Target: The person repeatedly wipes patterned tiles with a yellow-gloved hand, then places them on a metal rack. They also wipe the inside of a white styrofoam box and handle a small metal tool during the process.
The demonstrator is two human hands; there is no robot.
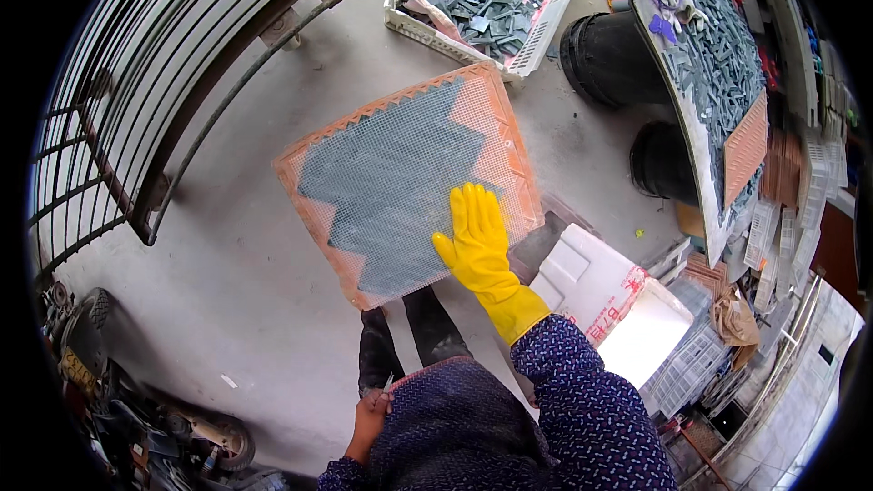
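A square orange tray [520,168] sits in front of me, turned at a slant. White mesh [464,95] covers it, and under the mesh lie grey-blue tile pieces [391,173] set in a zigzag-edged pattern. My right hand [479,232], in a long yellow rubber glove, rests flat on the mesh near the tray's right side, fingers stretched out and holding nothing. Bare and close to my body, my left hand [371,407] is closed around a small, thin, light-coloured tool [388,383]; its exact kind is too small to make out.
Beyond the tray stands a white plastic crate [536,56] of loose tile strips. At right, a table [712,205] heaped with strips rests on black buckets [611,59]. A white foam box [582,277] sits beside my right arm. A metal rack [182,100] and a motorcycle [173,427] occupy the left.
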